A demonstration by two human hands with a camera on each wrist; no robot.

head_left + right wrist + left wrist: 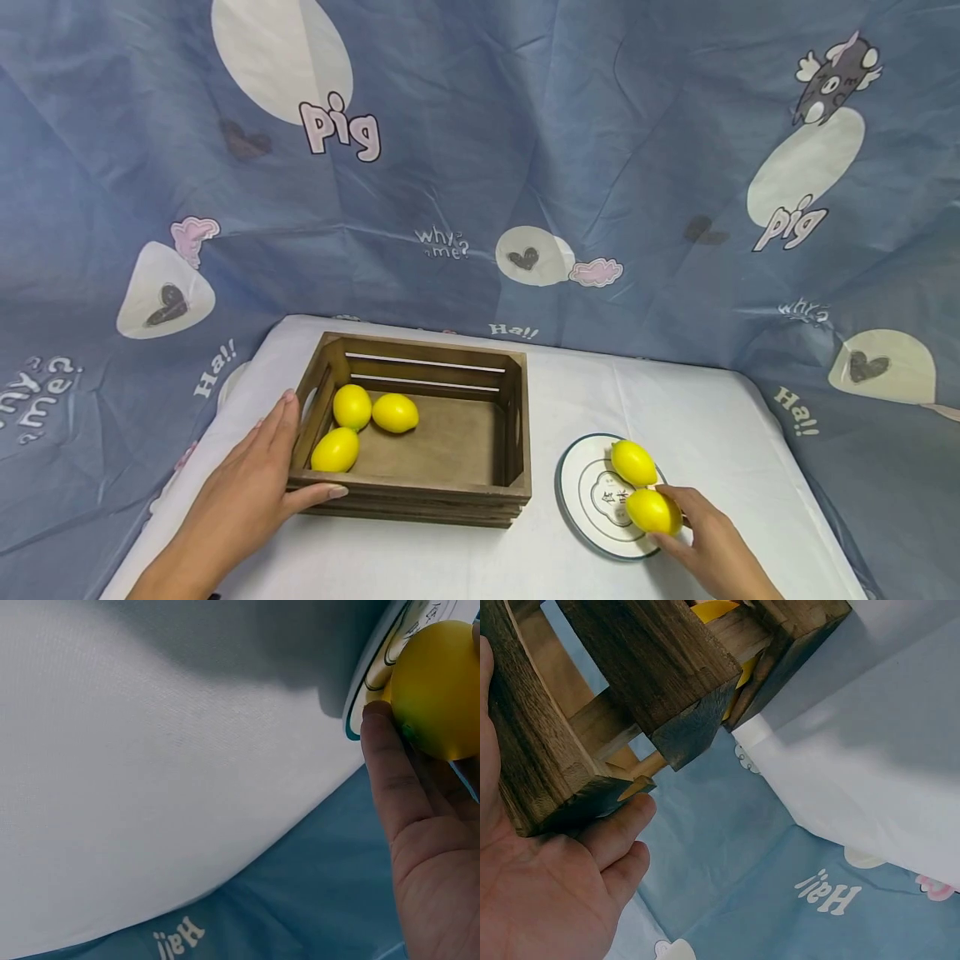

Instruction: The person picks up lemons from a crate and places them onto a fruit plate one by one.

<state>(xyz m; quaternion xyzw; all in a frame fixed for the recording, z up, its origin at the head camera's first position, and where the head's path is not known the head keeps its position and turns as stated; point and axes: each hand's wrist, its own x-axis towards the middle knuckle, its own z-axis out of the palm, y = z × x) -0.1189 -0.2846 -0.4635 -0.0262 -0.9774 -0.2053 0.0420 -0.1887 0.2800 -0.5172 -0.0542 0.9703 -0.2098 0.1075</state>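
Note:
On the left stands a brown slatted wooden crate (pixel 450 492) with three yellow lemons inside, one of them the lemon (pixel 395 413) nearest its middle. My left hand (pixel 251 479) touches the crate's front left corner, fingers extended along the left end and thumb along the front wall. To the right, my right hand (pixel 708 529) pinches a lemon (pixel 654 512) between thumb and fingers over the edge of a white plate (pixel 581 475) with a dark green rim. Another lemon (pixel 633 463) lies on the plate just behind it. In the right wrist view the held lemon (pixel 439 690) hides part of the plate.
A white cloth (pixel 420 558) covers the table under the crate and plate. Behind and at both sides hangs a blue printed sheet (pixel 450 167). The crate's front wall (pixel 420 500) stands between its lemons and the table's near side.

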